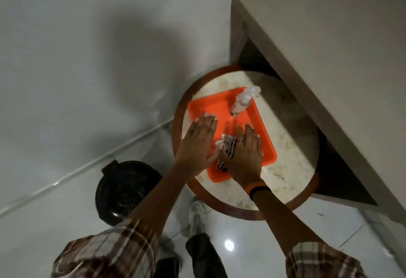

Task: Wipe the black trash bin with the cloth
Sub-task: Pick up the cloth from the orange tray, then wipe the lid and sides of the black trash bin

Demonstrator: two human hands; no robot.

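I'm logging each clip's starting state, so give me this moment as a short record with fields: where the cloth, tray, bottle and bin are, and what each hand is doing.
cloth: crumpled on the orange tray, under the right hand
left hand: flat, fingers spread, over the tray's left edge beside the cloth
right hand: palm down on the cloth; grip unclear
spray bottle: at the tray's far corner
tray: on round table
black trash bin: on the floor left of the table, untouched
wiping: not begun

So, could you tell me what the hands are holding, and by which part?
The right hand lies over the crumpled cloth in the orange tray; a grasp cannot be told. The left hand is open and holds nothing.
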